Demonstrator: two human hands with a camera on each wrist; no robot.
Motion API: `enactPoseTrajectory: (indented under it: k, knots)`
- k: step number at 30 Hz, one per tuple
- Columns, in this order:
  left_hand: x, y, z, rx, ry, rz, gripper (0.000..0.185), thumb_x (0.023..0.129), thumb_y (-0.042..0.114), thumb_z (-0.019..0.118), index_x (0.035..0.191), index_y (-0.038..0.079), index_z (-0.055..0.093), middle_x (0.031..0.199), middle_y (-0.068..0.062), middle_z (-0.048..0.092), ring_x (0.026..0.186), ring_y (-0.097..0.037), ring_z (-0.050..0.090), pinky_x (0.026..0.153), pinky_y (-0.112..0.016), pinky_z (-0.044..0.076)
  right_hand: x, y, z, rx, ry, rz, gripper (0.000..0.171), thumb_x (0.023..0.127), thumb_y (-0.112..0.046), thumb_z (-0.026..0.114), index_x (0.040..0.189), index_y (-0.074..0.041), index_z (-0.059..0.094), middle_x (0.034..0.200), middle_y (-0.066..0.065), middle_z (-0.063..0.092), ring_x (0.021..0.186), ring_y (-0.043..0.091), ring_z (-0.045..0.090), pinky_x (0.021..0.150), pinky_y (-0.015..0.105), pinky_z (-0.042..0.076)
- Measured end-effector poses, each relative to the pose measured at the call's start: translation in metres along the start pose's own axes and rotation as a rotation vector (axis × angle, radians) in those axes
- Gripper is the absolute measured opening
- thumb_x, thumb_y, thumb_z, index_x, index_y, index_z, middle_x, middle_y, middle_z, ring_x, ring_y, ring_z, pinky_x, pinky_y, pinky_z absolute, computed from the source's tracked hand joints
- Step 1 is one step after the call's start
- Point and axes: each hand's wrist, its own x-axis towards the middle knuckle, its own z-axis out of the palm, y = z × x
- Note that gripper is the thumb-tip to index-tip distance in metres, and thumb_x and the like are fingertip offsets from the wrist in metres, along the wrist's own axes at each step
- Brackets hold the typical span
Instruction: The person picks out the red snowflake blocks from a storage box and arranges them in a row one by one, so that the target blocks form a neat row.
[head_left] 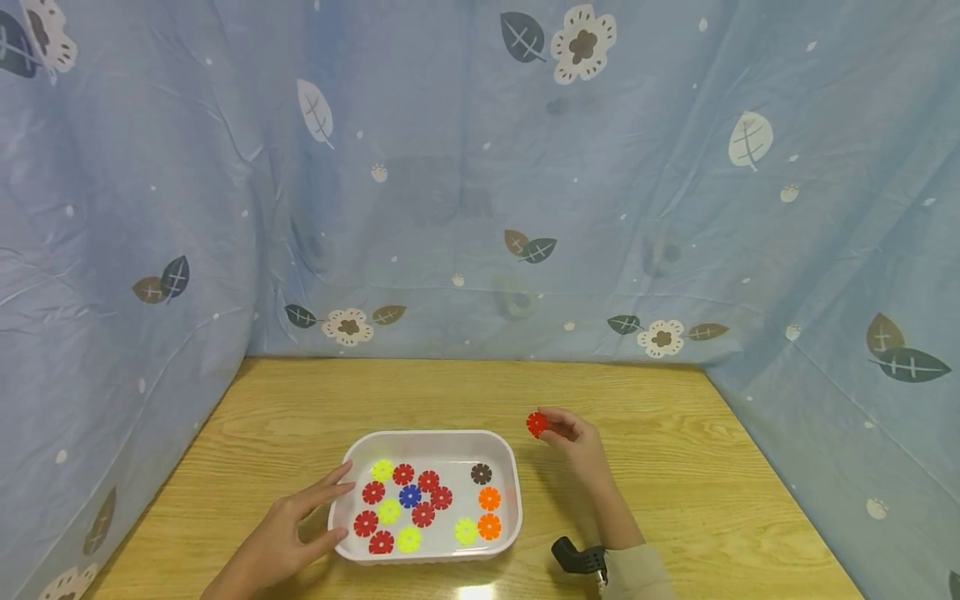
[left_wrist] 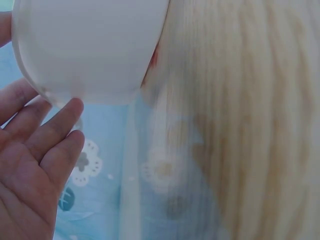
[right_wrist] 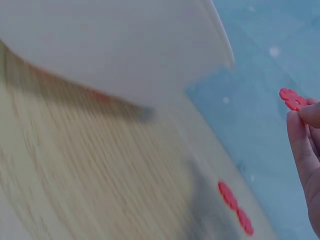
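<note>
A white plastic tray (head_left: 427, 560) stands on the table with red, yellow, blue, orange and brown notched flower-shaped discs inside. My left hand (head_left: 288, 521) is at the tray's left end, its fingers spread and mostly straight, with fingertips right at the rim. In the left wrist view, the fingers (left_wrist: 62, 125) overlap the tray's wall (left_wrist: 95, 55). To the right of the tray, my right hand (head_left: 581, 450) pinches a red flower-shaped disc (head_left: 536, 424) between thumb and fingers. This red disc (right_wrist: 294, 100) also shows in the right wrist view.
A wooden table (head_left: 675, 500) lies beneath everything, with a blue patterned cloth (head_left: 450, 208) behind it and at both sides. On my right wrist is a black device (head_left: 577, 556). A red shape (right_wrist: 235, 207) appears on the table surface in the right wrist view.
</note>
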Motion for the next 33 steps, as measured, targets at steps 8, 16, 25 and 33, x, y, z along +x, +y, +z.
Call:
enactPoseTrajectory:
  k: [8,16,25,33]
  knots:
    - [0.0,0.004,-0.002,-0.025,0.001,-0.026,0.045,0.078,0.037,0.066,0.121,0.029,0.055,0.137,0.01,0.042,0.124,-0.015,0.043,0.093,-0.036,0.045,0.001,0.022,-0.021,0.025,0.099,0.147,0.036,0.082,0.0,0.06,0.117,0.001,0.056,0.118,0.017,0.055,0.094,0.009,0.056,0.078,0.015,0.049]
    - [0.0,0.006,-0.001,-0.009,0.005,-0.028,0.044,0.078,0.038,0.066,0.12,0.03,0.055,0.137,0.011,0.041,0.123,-0.018,0.044,0.091,-0.038,0.046,0.004,0.039,-0.034,0.031,0.206,0.266,0.04,0.079,-0.001,0.061,0.119,-0.001,0.055,0.114,0.014,0.055,0.091,0.009,0.054,0.076,0.016,0.048]
    - [0.0,0.004,0.0,-0.02,-0.02,-0.049,0.044,0.079,0.039,0.064,0.121,0.027,0.055,0.138,0.009,0.041,0.123,-0.022,0.044,0.09,-0.042,0.046,0.009,0.049,-0.046,-0.11,0.233,0.312,0.037,0.082,-0.002,0.059,0.118,-0.005,0.056,0.117,0.013,0.055,0.095,0.013,0.051,0.071,0.012,0.044]
    - [0.0,0.005,0.0,-0.015,-0.018,-0.059,0.044,0.079,0.038,0.064,0.121,0.027,0.055,0.138,0.008,0.041,0.123,-0.024,0.044,0.09,-0.044,0.046,0.014,0.058,-0.049,-0.254,0.185,0.274,0.036,0.085,-0.006,0.055,0.121,-0.004,0.055,0.122,0.015,0.054,0.109,0.024,0.05,0.078,0.015,0.043]
